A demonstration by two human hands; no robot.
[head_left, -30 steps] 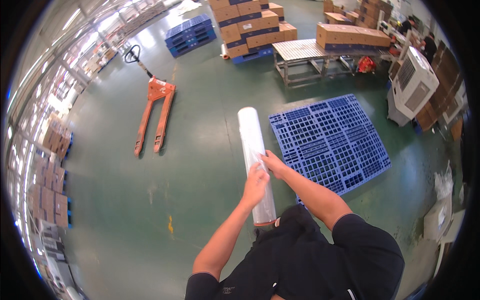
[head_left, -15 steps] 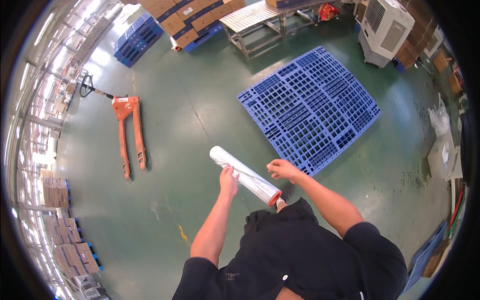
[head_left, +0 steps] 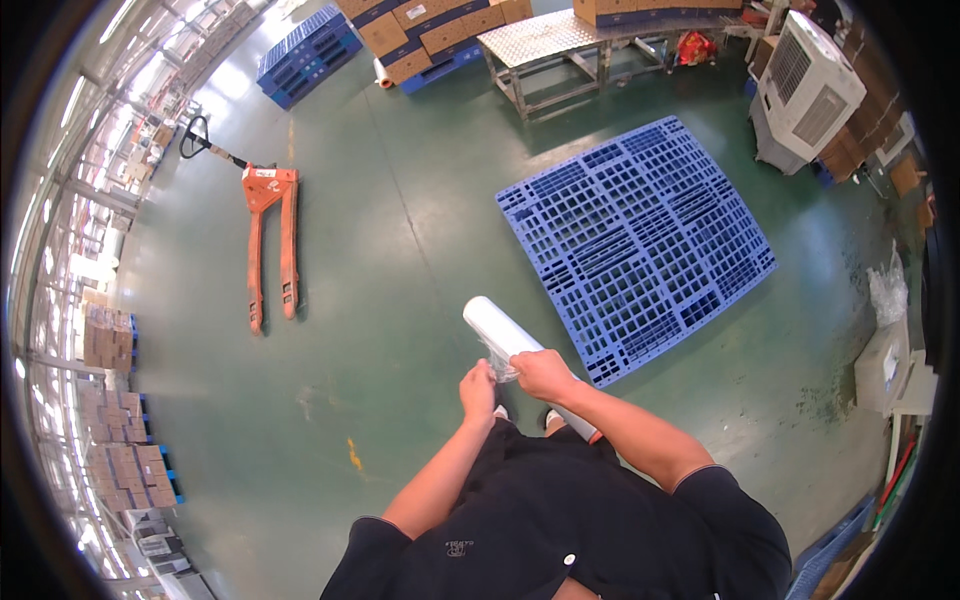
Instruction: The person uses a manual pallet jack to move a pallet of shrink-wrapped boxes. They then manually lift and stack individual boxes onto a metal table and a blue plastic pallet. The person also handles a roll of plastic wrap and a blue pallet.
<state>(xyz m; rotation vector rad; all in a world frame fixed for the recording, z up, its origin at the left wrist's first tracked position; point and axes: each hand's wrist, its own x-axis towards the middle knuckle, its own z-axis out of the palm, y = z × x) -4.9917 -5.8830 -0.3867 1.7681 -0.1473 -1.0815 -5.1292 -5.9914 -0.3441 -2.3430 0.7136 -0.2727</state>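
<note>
A roll of clear stretch film (head_left: 490, 318) slants in front of my body, its far white end up and left, its orange core end near my legs. My right hand (head_left: 543, 376) is closed across the middle of the roll and hides that part. Close beside it, my left hand (head_left: 478, 390) pinches a loose, crumpled flap of film (head_left: 503, 370) that hangs off the roll's left side. Both hands nearly meet at this flap.
A blue plastic pallet (head_left: 640, 245) lies on the green floor ahead right. An orange pallet jack (head_left: 270, 190) stands at left. Farther off are a metal table (head_left: 545, 42), stacked cartons (head_left: 455, 35), blue pallets (head_left: 308, 58) and an air cooler (head_left: 805, 90).
My right hand has come from beside the roll onto it. My left hand has moved off the roll's surface to its loose film. The view has shifted, and the roll sits farther right.
</note>
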